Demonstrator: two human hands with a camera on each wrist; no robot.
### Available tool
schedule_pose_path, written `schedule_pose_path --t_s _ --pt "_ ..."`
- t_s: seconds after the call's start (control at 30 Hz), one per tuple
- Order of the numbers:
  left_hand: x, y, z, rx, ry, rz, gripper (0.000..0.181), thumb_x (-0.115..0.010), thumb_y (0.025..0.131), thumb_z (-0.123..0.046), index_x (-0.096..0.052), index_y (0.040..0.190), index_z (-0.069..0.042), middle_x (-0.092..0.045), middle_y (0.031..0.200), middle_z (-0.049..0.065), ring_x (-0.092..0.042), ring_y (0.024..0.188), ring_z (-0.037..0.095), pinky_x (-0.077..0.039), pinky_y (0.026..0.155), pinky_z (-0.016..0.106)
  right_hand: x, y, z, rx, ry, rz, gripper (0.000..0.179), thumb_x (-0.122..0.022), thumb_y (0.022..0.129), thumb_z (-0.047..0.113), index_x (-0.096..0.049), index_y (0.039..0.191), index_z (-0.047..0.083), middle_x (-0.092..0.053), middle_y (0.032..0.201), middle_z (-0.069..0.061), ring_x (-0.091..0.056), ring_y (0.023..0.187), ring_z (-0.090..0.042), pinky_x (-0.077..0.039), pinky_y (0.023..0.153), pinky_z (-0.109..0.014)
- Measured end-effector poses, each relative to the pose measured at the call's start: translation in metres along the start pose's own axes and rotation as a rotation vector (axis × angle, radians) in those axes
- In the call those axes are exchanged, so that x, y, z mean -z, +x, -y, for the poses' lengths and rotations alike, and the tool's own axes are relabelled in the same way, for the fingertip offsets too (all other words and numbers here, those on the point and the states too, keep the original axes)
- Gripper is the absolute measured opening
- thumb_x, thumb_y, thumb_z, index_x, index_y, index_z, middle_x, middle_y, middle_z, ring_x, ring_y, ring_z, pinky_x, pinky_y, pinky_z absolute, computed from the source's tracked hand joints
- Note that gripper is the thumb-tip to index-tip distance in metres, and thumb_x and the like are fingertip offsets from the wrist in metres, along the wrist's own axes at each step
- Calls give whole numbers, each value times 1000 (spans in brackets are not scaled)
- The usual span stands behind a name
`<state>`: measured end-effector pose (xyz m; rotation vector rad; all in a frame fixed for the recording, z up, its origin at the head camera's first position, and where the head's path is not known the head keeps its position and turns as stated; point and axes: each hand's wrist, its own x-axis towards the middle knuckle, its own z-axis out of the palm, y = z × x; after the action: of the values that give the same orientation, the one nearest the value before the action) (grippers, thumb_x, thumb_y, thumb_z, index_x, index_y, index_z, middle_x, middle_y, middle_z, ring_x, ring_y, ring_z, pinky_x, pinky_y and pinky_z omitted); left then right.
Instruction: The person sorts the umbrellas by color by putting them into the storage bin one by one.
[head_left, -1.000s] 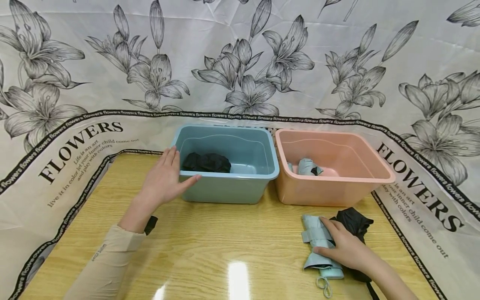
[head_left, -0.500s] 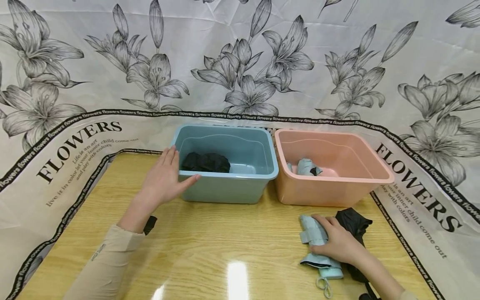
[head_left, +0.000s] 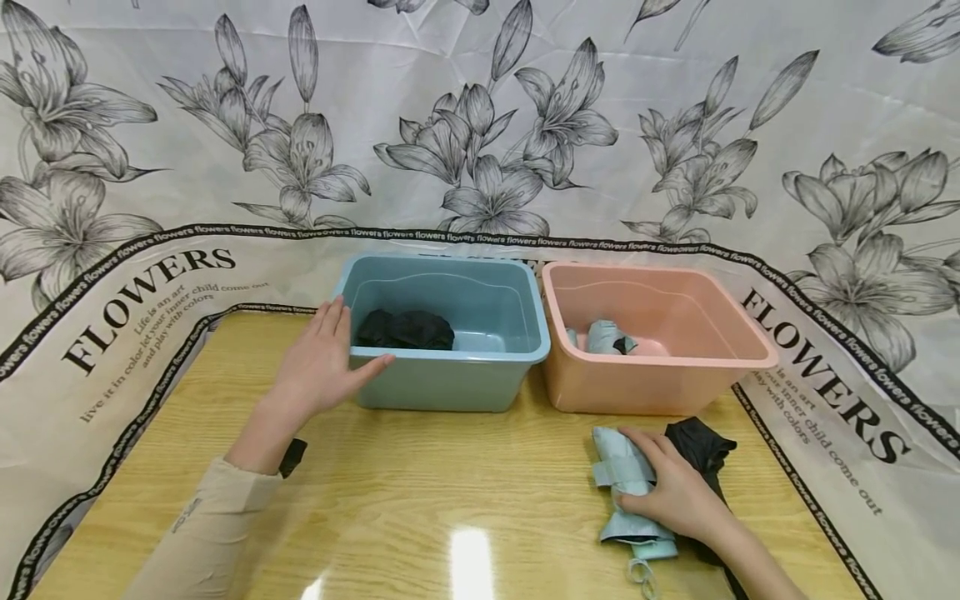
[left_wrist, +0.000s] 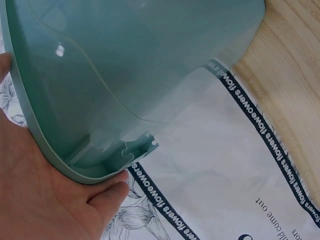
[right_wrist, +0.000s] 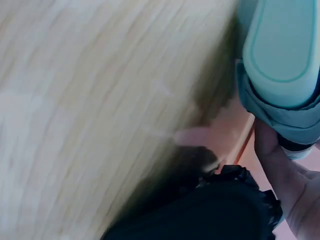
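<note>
My left hand (head_left: 318, 367) rests at the left front corner of the blue bin (head_left: 442, 383), fingers straight along its side and thumb stretched over the front. The left wrist view has the palm and fingertips against the bin's rim. On the table at right, my right hand (head_left: 671, 492) grips a light blue folded umbrella (head_left: 621, 471), fingers over its far side and thumb on the near part. Its pale handle (right_wrist: 282, 50) fills the upper right of the right wrist view. A black folded umbrella (head_left: 701, 450) lies close beside it, partly hidden under the hand and forearm.
Bunched black fabric (head_left: 408, 330) lies inside the blue bin. Touching that bin's right side is a pink bin (head_left: 637, 387), which holds light blue folded items (head_left: 606, 337). Behind them hangs a flower-printed cloth (head_left: 465, 125). The wooden table (head_left: 390, 500) stretches across the front.
My right hand has closed around the light blue umbrella, shifting it slightly from the black one. The left hand stays at the blue bin. The whole head view has drifted a little.
</note>
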<state>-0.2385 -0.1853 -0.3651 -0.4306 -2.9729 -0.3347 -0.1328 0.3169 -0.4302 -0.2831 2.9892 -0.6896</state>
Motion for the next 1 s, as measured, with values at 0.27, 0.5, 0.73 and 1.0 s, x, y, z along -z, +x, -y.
schedule_pose_path --t_s 0.27,0.5,0.73,1.0 --pt "-1 -5 0 4 -19 -9 113 -41 98 -78 -20 158 16 -8 170 30 -9 157 47 -16 127 56 1 -4 10 86 55 -173 98 -93 76 33 -43 159 21 -48 146 -16 -52 128 -42 -48 94 -67" --pt "1 -9 3 18 -17 -6 113 -40 98 -78 -20 158 16 -7 170 30 -8 157 47 -16 127 57 16 0 24 190 116 -350 106 -95 69 15 -42 160 23 -45 151 -17 -49 129 -40 -45 94 -67" --pt "2 -7 -1 15 -14 3 113 -38 99 -78 -19 158 16 -7 170 31 -7 157 47 -15 127 57 50 6 32 249 142 -519 110 -95 63 4 -43 159 14 -44 153 -18 -52 108 -17 -52 83 -25" --pt "1 -2 -3 -5 0 -1 113 -38 99 -77 -19 158 17 -8 169 31 -8 157 47 -14 128 56 104 20 29 199 200 -632 107 -90 69 -2 -40 162 19 -44 149 -20 -50 91 4 -48 65 -4"
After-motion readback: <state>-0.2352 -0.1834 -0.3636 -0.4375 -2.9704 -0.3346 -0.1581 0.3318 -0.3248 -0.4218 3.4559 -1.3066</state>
